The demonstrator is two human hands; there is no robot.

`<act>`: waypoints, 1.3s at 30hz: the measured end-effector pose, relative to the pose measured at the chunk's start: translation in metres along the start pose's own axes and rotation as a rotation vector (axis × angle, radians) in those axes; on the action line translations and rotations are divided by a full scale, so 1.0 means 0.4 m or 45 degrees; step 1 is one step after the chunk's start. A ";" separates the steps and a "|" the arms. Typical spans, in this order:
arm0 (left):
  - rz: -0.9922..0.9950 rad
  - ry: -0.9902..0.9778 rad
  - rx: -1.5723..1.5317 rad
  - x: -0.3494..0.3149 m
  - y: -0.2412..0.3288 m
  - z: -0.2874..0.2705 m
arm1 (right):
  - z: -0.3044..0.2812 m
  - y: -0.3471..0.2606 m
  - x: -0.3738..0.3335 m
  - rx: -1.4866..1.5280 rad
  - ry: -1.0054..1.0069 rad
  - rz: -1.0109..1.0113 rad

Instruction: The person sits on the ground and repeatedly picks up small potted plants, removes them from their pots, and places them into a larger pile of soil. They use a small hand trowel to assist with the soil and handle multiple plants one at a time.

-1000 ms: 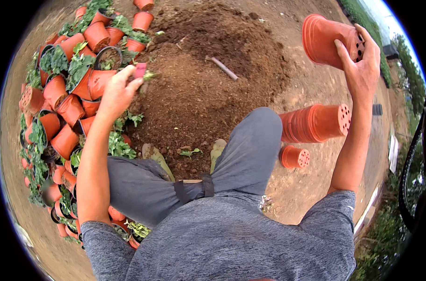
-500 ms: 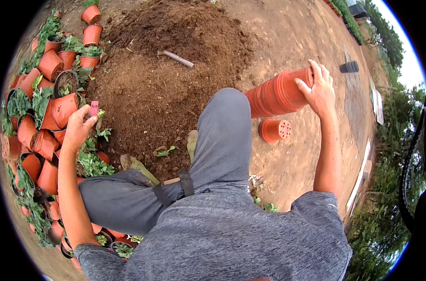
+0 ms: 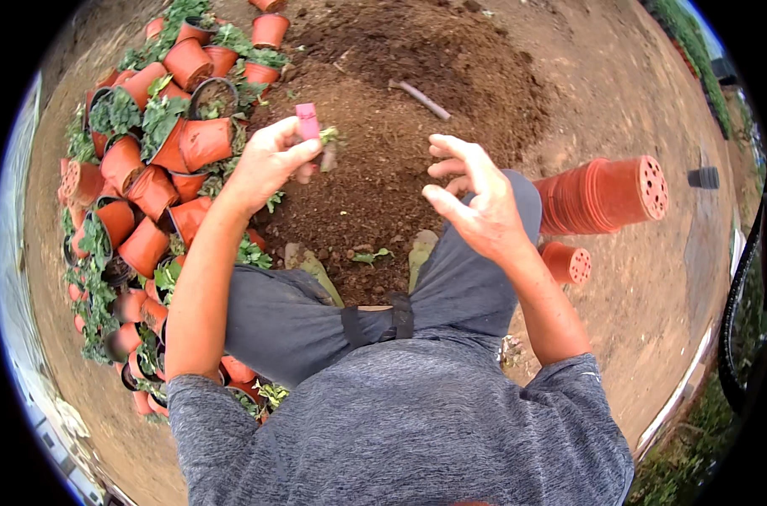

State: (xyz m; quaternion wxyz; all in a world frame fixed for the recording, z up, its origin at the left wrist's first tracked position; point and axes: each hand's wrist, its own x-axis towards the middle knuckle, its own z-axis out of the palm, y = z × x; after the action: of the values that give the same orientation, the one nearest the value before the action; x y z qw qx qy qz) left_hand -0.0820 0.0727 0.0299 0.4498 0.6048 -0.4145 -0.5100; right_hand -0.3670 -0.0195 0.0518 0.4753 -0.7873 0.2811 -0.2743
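The right hand (image 3: 489,215) has left the stacked orange pots (image 3: 598,196) at 2 to 3 o'clock, where half a second ago it gripped the end pot, and it now hangs nearer the middle, fingers loosely curled, apart and empty. The pot it carried a second ago seems to be on that stack, so this hand looks free again. At 10 o'clock the left hand (image 3: 267,167) keeps its thumb and forefinger pinched on a pinkish-red tag (image 3: 307,121); a leafy sprig (image 3: 328,135) shows just beside, apparently in the same grip, over the soil (image 3: 383,181). The tag bears dark, handwritten-looking marks; the right sleeve (image 3: 569,384) carries a small pale mark, with no legible lettering.
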 end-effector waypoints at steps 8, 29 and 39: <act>0.008 -0.093 -0.111 -0.006 -0.010 0.027 | 0.255 0.027 0.130 0.627 0.012 0.156; 0.256 -0.357 0.187 0.065 0.178 0.394 | -0.201 0.267 -0.554 -0.365 0.827 0.830; -0.087 0.134 0.553 -0.041 0.038 -0.120 | -0.049 0.200 -1.466 -0.762 -0.807 2.023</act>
State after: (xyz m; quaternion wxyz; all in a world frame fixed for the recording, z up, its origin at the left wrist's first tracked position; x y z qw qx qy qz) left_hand -0.0373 0.0906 0.0523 0.3124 0.7269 -0.4698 -0.3915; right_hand -0.8010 0.3499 -0.1093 0.3553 -0.4907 0.6571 0.4486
